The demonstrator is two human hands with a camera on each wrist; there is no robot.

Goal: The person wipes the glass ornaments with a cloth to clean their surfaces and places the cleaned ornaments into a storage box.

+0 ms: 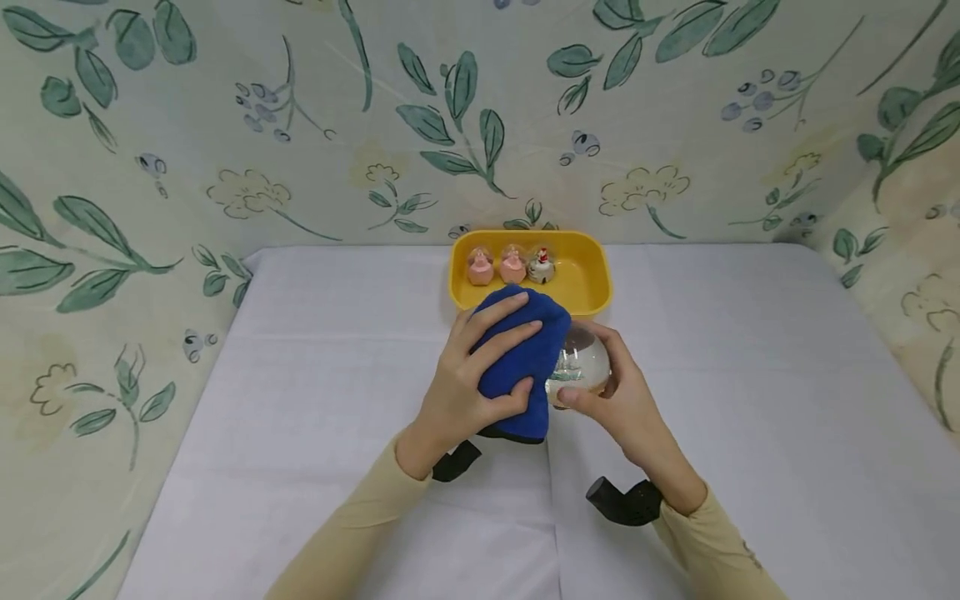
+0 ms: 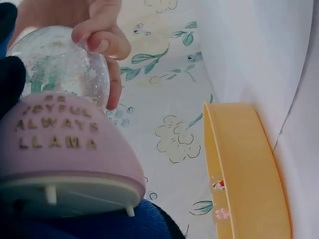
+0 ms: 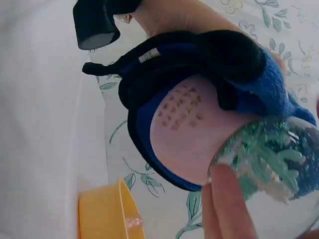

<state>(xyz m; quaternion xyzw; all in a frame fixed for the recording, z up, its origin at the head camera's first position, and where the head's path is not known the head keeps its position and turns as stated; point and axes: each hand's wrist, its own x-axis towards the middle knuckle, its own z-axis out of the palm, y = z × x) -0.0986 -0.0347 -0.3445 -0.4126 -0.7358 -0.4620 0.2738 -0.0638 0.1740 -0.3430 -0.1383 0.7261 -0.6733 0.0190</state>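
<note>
A snow globe (image 1: 581,364) is held above the table in both hands, its base to the left in the head view. My right hand (image 1: 628,404) grips the clear dome, thumb on the near side. My left hand (image 1: 461,387) holds a blue cloth (image 1: 528,362) with dark edging, which wraps round the globe's base. In the left wrist view the pink base (image 2: 75,134) bears raised gold letters, with small feet underneath. Green shapes and glitter show inside the dome (image 3: 274,164) in the right wrist view, where the cloth hangs around the base.
Just beyond the hands, a yellow tray (image 1: 588,279) stands at the table's back edge. Inside are two pink figurines (image 1: 513,267) and a white one with red (image 1: 541,268), in a row. A white cloth (image 1: 337,375) covers the table; a patterned curtain (image 1: 300,125) hangs behind.
</note>
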